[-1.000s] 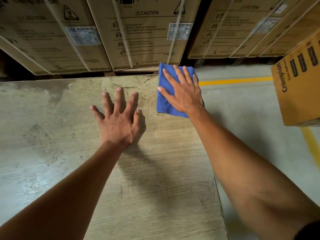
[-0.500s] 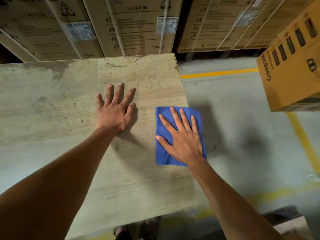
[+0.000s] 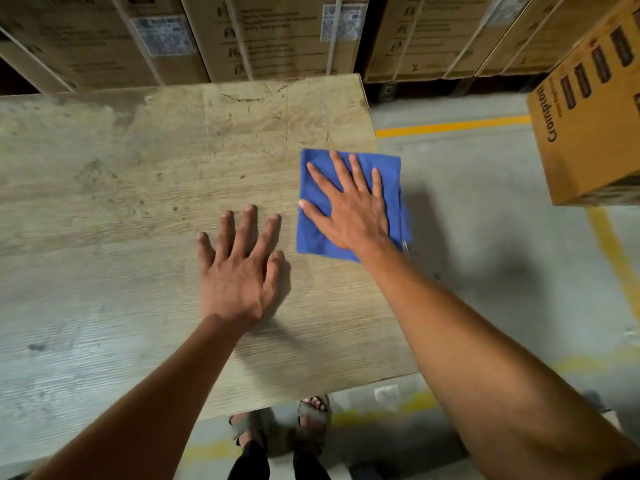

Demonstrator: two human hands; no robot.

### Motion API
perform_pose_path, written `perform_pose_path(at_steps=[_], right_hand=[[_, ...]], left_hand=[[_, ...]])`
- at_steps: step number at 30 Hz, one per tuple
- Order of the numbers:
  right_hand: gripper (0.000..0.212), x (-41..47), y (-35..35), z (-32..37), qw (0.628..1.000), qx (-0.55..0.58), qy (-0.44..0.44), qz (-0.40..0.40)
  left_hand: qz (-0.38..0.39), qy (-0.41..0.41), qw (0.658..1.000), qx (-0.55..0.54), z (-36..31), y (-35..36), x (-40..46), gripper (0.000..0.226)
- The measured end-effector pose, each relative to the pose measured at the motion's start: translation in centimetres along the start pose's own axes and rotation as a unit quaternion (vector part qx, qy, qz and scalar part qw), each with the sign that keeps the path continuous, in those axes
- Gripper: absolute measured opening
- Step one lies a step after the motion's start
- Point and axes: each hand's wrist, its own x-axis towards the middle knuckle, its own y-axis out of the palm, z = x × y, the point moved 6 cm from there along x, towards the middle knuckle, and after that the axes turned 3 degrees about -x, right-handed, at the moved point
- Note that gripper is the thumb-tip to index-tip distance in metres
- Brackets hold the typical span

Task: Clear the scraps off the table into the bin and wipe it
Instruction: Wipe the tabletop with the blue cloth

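My right hand [image 3: 349, 209], fingers [image 3: 356, 169] spread flat, presses the blue cloth [image 3: 311, 237] overhanging the worktop [image 3: 104, 202] edge; unwiped surface lies leftward.

Strapped cartons [image 3: 287, 36] behind; Crompton box [image 3: 588, 133] right; yellow floor line [image 3: 450, 126].

I see a grey concrete floor [image 3: 485, 209] marked with yellow painted lines [image 3: 450, 126], 1 running across behind and another along the right. Large strapped cardboard cartons [image 3: 284, 32] stand in a row along the back, dark gaps beneath them. On the right, a smaller orange-brown carton [image 3: 588, 133] carries dark printed lettering. The light is dim and warm.
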Motion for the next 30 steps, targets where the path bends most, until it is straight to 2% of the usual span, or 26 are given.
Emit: perform_pose_path(at_steps=[3,5,9,12,15,17,19,21,23,25,28,30], right_hand=[[0.078,3.2,0.4,1.5,1.000,0.007,0.008,0.009],[0.078,2.2,0.8,3.0,1.000,0.007,0.001,0.006],[0.078,-4.2,1.3,7.5,0.999,-0.015,-0.045,0.006],[0.079,-9.8,1.8,11.3,0.997,-0.036,-0.061,0.044],[0.074,-12.5,1.2,13.3,0.995,0.051,-0.061,0.060],[0.070,-12.8,0.3,12.7,0.979,0.200,-0.024,0.037],[0.064,-14.0,-0.8,11.4,0.965,0.263,-0.005,-0.024],[0.065,-16.6,-1.1,10.4,0.969,0.244,-0.015,-0.039],[0.077,-20.2,-0.2,10.1,0.977,0.203,-0.057,0.040],[0.092,-23.6,0.6,9.8,0.980,0.129,-0.118,0.092],[0.117,-26.3,1.2,9.5,0.983,0.013,-0.156,0.101],[0.109,-27.1,1.3,10.0,0.986,-0.011,-0.148,0.071]], left_hand=[[-0.010,-0.003,1.000,-0.007,0.1,0.0,0.0,0.062],[-0.019,-0.009,0.999,-0.026,0.2,-0.3,0.1,0.063],[-0.046,-0.010,0.992,-0.116,0.6,-1.6,-0.3,0.065],[-0.044,0.013,0.980,-0.194,1.0,-2.4,-0.8,0.067],[-0.014,0.070,0.961,-0.267,2.0,-3.6,-2.3,0.070],[-0.002,0.133,0.964,-0.232,2.8,-3.9,-4.3,0.072],[0.025,0.173,0.970,-0.170,3.8,-3.6,-7.7,0.077],[0.082,0.206,0.971,-0.093,4.4,-2.6,-11.3,0.087],[0.113,0.252,0.961,-0.011,4.6,-1.6,-14.1,0.103],[0.107,0.277,0.954,0.046,5.0,-0.8,-15.6,0.114],[0.081,0.280,0.953,0.085,5.3,-0.4,-16.4,0.118],[0.074,0.269,0.957,0.083,5.1,-0.5,-17.2,0.114]])
